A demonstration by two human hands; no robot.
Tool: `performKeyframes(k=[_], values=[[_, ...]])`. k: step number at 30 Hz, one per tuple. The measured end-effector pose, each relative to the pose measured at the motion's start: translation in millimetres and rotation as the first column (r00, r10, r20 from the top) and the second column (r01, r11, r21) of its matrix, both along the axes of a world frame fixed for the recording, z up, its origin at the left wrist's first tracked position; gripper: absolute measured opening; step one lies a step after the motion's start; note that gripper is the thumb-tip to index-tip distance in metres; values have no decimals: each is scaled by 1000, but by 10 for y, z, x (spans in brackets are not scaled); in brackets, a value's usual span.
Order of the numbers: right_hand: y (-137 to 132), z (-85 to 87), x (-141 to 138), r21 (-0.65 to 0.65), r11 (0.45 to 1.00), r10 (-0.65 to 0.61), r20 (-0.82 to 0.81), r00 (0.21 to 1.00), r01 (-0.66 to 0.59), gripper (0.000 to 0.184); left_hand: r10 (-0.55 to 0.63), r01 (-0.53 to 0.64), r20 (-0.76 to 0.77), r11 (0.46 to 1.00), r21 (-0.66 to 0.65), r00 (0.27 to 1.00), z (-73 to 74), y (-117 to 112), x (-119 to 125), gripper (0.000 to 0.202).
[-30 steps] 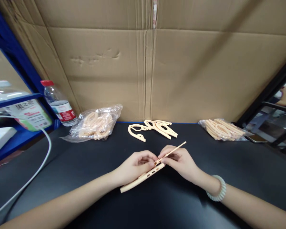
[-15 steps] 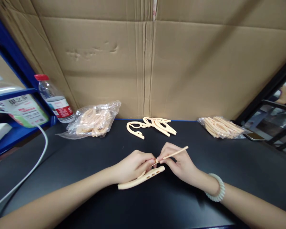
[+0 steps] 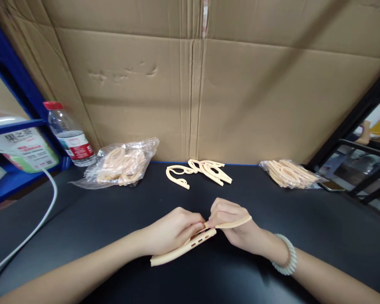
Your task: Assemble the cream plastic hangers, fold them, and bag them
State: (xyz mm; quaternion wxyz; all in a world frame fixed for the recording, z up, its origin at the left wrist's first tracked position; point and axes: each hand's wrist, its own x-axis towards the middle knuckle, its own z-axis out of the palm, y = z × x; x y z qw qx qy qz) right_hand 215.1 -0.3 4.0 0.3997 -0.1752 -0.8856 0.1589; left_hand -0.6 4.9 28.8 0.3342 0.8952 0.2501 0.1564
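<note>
Head view: pinching a slotted cream piece (image 3: 177, 253) in the left grip (image 3: 179, 230), with fingers curled over its upper side. Slanted upward to the right, with a row of small slots near the right end. Pinching a slim curved cream piece (image 3: 234, 224) in the right grip (image 3: 236, 221), between thumb and bent fingers, with the far end pointing out to the right. Close together at the fingertips, with the inner ends partly hidden there; cannot tell whether joined. Held low over the near part of the black surface (image 3: 114, 211); cannot tell whether touching it. Worn on the right wrist, a pale coiled bracelet (image 3: 286, 255).

Lying farther back, beyond both hands, a loose group of curved cream parts (image 3: 205, 169), some overlapping. Set to the left of these, a clear bag (image 3: 122, 164) of similar parts, just beside a red-capped bottle (image 3: 72, 141). Set to the right, a flatter clear bag (image 3: 291, 174), also filled, next to a flat phone-like object (image 3: 332, 185). Rising behind everything, a creased cardboard wall (image 3: 129, 84). Trailing down at far left, a white cable (image 3: 47, 211).
</note>
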Motion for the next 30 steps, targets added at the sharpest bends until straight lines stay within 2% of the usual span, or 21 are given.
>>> performKeyframes(k=[5,7,8,10,12,14,16,17,18,21,23,25,28,30], values=[[-74,64,-47,9,998,63,33,998,-63,23,-23,29,46,991,-128,999,-39,7,7,37],[-88,113,-48,-10,997,75,5,997,-75,21,-6,29,87,963,-268,996,-89,24,1,39],[-77,138,-33,-25,999,47,-38,998,-48,20,24,21,119,931,-364,993,-115,37,-2,38],[-8,177,35,-72,993,-99,-132,986,90,19,124,20,212,819,-574,969,-163,71,-6,33],[102,183,139,-153,955,-278,-156,948,255,14,278,55,335,692,-720,900,-195,114,-6,33],[214,146,243,-302,889,-379,-68,923,343,12,444,109,419,572,-813,792,-215,162,-7,29],[289,81,304,-473,793,-397,77,915,384,3,597,135,411,452,-882,689,-228,209,-14,20],[309,48,311,-534,743,-389,146,909,404,5,656,133,380,395,-909,652,-233,231,-20,17],[317,20,305,-570,700,-385,205,900,429,16,706,125,345,345,-930,618,-238,249,-26,17],[303,-19,243,-572,633,-428,301,852,521,46,792,109,257,237,-965,554,-234,283,-42,22],[288,-15,209,-557,605,-468,330,820,569,56,813,116,221,188,-975,539,-211,287,-42,25],[280,-6,202,-546,603,-472,345,812,582,54,826,133,202,155,-979,526,-176,278,-36,27],[271,-7,223,-548,641,-412,346,843,538,38,842,170,206,138,-976,498,-125,252,-20,37],[258,-15,237,-550,681,-349,335,875,483,29,845,174,218,150,-973,488,-110,232,-11,38]])
